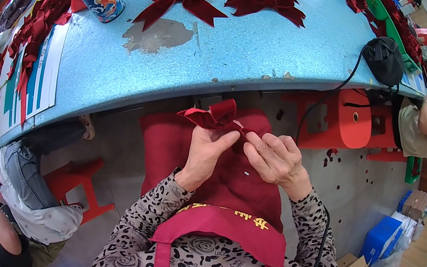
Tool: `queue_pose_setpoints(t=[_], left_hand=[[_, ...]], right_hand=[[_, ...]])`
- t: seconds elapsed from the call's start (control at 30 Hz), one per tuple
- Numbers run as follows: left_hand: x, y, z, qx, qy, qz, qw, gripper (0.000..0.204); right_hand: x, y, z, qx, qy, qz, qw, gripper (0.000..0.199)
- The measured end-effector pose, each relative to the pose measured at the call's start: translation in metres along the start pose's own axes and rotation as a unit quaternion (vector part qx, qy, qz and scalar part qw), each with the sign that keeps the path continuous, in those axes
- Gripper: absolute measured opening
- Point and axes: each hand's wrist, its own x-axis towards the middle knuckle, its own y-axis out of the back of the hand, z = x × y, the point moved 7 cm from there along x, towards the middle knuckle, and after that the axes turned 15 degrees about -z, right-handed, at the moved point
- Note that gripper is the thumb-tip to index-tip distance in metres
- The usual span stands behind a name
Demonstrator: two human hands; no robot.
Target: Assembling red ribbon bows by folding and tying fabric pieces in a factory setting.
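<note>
Dark-red looped velvet ribbon lies seemingly crosswise, as I see it, pinched by the left hand, nearer its loops, and the right hand.

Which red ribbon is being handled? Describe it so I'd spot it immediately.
Find the big light-blue table, then look just in front of its near edge, to the wearer's left hand and right hand. The looped red ribbon held between them is it. Unlike the red bows lying on the table, it is held off it.
</note>
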Motion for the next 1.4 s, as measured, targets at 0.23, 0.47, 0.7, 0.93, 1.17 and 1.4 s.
queue_pose_setpoints(t=[0.23, 0.47, 0.7, 0.93, 1.17, 1.4], left_hand=[[-0.002, 0.003, -0.002, 0.05, 0.039, -0.006, 0.998, 0.032], [-0.003, -0.001, 0.001, 0.058, 0.045, 0.006, 0.997, 0.024], [-0.007, -0.001, -0.009, 0.022, 0.067, -0.018, 0.997, 0.032], [-0.01, 0.002, -0.01, 0.02, 0.037, -0.005, 0.999, 0.035], [-0.011, -0.007, -0.006, 0.05, 0.007, -0.017, 0.999, 0.037], [-0.009, -0.006, -0.011, 0.066, 0.022, -0.012, 0.997, 0.037]], right_hand=[[0.002, 0.003, 0.0, 0.037, -0.013, 0.021, 0.999, 0.015], [-0.001, 0.0, 0.006, 0.126, -0.062, 0.04, 0.989, 0.017], [0.001, -0.002, 0.026, 0.265, -0.168, 0.096, 0.945, 0.022], [-0.001, 0.003, 0.037, 0.329, -0.205, 0.044, 0.921, 0.017], [-0.004, -0.012, 0.036, 0.395, -0.237, -0.068, 0.885, 0.014], [-0.004, -0.024, 0.034, 0.363, -0.226, -0.104, 0.898, 0.015]])
